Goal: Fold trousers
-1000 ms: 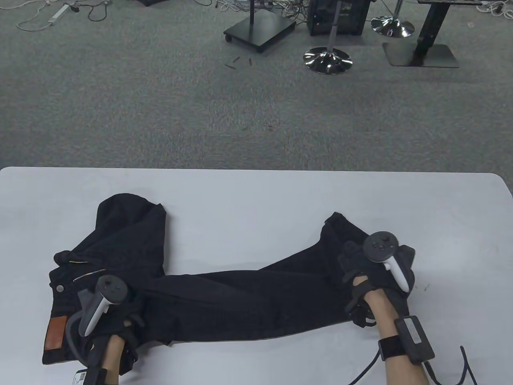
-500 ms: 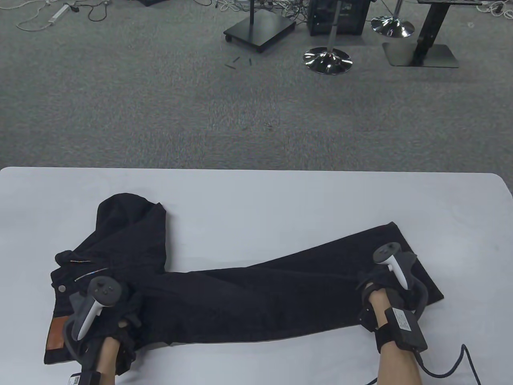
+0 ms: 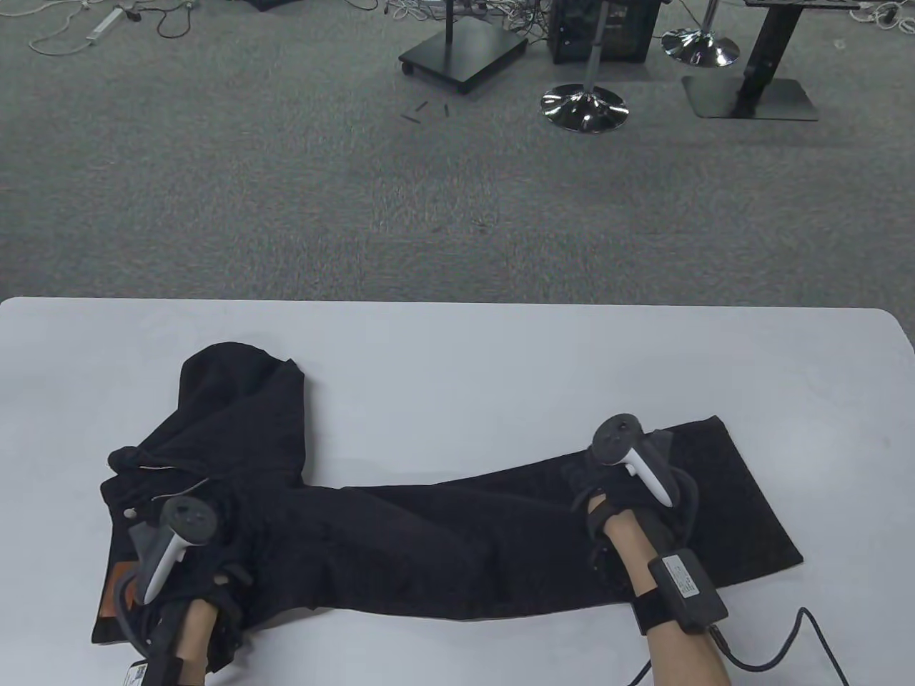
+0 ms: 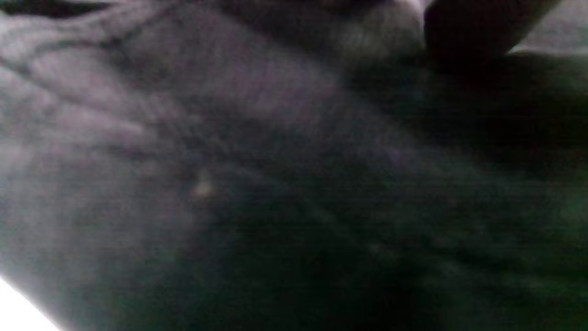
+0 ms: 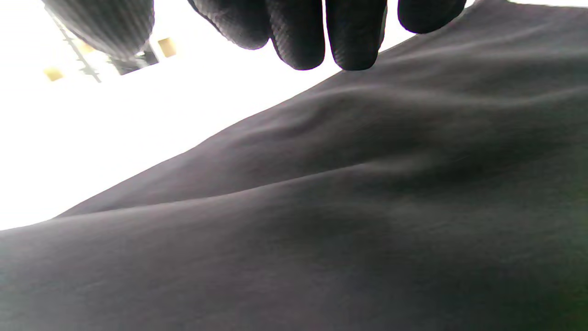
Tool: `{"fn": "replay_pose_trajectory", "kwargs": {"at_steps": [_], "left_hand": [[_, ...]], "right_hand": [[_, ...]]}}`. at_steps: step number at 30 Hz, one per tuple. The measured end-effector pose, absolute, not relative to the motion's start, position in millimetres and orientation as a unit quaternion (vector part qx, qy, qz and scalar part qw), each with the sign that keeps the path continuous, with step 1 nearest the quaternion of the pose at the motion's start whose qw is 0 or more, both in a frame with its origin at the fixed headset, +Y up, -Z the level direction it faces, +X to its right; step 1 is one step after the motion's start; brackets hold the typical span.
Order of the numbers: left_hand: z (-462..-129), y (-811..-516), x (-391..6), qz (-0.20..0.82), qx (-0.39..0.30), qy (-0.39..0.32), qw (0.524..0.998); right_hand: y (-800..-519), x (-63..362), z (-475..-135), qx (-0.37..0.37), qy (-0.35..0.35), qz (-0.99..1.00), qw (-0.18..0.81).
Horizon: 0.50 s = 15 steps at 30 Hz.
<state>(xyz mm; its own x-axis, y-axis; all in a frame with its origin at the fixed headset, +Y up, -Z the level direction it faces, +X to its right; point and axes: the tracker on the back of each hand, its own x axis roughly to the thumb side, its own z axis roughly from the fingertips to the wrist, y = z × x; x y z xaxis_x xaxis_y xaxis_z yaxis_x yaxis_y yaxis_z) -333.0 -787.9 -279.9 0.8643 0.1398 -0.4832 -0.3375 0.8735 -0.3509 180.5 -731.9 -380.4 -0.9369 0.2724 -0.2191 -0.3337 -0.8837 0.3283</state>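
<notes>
Black trousers [image 3: 429, 543] lie across the white table [image 3: 457, 343], waist at the left. One leg stretches right to a flat hem [image 3: 750, 500]. The other leg [image 3: 236, 407] is bunched up towards the back. A brown patch [image 3: 113, 597] shows at the waistband. My left hand [image 3: 214, 564] rests on the waist area, its fingers hidden under the tracker. The left wrist view shows only dark blurred trouser fabric [image 4: 229, 161]. My right hand [image 3: 607, 489] lies on the stretched leg left of the hem. Its fingers [image 5: 298, 32] hang loosely, straight, just over the trouser fabric [image 5: 321, 207].
The table's far edge runs at mid-frame, with grey carpet, chair bases [image 3: 584, 107] and stands beyond. The right table edge [image 3: 904, 336] lies past the hem. A black cable [image 3: 808, 636] trails from my right wrist at the bottom right.
The folded-back hem end of the right leg has been laid out flat to the right. My right hand then slid left along the leg. The waist shifted slightly right under my left hand.
</notes>
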Motion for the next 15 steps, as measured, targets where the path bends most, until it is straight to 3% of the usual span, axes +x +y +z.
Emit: {"fn": "replay_pose_trajectory", "kwargs": {"at_steps": [11, 13, 15], "left_hand": [[-277, -771, -222, 0.085, -0.272, 0.055, 0.957], [-275, -763, -212, 0.106, -0.297, 0.020, 0.949], [-275, -748, -216, 0.157, -0.280, 0.004, 0.947]], "right_hand": [[-741, 99, -370, 0.083, 0.191, 0.956, 0.206], [-741, 88, -366, 0.114, 0.192, 0.944, 0.242], [-743, 75, -360, 0.149, 0.202, 0.930, 0.268]]}}
